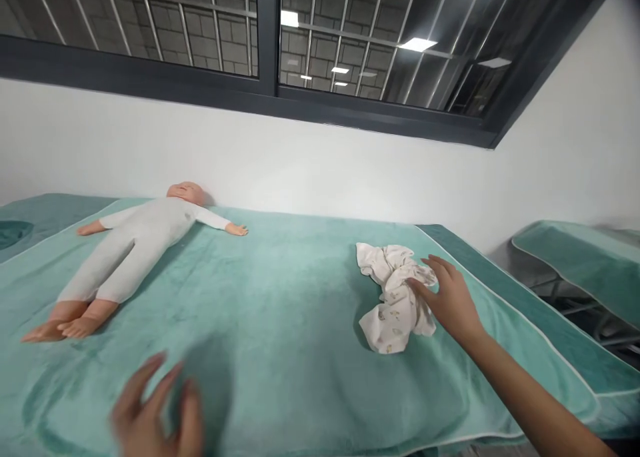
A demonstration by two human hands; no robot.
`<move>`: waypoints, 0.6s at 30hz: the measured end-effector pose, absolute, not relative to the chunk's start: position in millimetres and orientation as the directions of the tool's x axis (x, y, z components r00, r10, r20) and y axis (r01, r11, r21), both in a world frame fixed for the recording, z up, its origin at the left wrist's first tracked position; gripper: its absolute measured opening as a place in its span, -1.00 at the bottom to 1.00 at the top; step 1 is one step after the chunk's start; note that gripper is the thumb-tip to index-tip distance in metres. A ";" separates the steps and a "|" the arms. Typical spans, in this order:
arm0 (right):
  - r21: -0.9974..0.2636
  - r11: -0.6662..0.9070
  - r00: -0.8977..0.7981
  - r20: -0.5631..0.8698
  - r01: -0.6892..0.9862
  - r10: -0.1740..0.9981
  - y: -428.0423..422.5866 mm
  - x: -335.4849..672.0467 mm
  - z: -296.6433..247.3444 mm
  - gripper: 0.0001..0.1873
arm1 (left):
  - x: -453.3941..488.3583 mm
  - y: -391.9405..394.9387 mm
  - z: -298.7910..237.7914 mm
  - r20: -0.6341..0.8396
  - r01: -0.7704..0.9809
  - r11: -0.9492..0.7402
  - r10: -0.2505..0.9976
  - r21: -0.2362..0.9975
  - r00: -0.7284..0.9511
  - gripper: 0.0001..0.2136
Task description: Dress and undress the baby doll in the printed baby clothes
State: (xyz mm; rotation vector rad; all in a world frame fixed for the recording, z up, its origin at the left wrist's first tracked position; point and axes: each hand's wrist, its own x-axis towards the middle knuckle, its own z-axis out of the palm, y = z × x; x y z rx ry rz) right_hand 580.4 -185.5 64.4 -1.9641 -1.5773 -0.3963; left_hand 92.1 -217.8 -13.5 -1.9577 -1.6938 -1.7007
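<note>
The left hand (153,417), blurred, is low in view, its fingers (139,383) spread and loosely bent. The right forearm (535,397) slants in from the lower right, the right hand (454,305) pointing leftward, thumb (424,292) and fingers parted.

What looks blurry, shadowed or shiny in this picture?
Head view: the left grip is motion-blurred, while the right grip at the crumpled cloth is sharper; head view: a soft shadow darkens the green cover beside the left grip; head view: bright light patches, apparently reflections, shine in the window.
</note>
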 end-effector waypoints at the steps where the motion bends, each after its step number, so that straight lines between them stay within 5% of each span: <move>1: -0.186 -0.085 0.177 0.560 0.979 0.809 -184.9 571.5 70.4 -0.47 | 110.9 -202.8 -10.4 0.732 0.709 -0.448 0.666 0.544 -0.141 -0.80; 5: -0.133 -0.087 0.131 0.379 0.987 0.916 -177.7 538.2 86.3 -0.61 | 201.3 -140.3 0.3 0.366 0.479 -0.390 0.919 0.786 0.146 -0.64; 7: -0.149 -0.178 0.216 0.295 0.973 0.931 -174.3 533.9 87.2 -0.57 | 237.0 -117.0 -0.5 0.259 0.483 -0.406 0.903 0.776 0.343 -0.59; 14: -0.207 -0.522 0.539 0.034 0.828 0.842 -167.9 589.3 76.0 -0.44 | 259.3 -98.6 -14.9 0.241 0.579 -0.577 0.796 0.575 0.555 -0.53; 18: -0.232 -0.483 0.509 0.064 0.844 0.858 -151.9 609.9 91.3 -0.52 | 254.2 -98.0 -14.3 0.242 0.569 -0.558 0.809 0.605 0.536 -0.56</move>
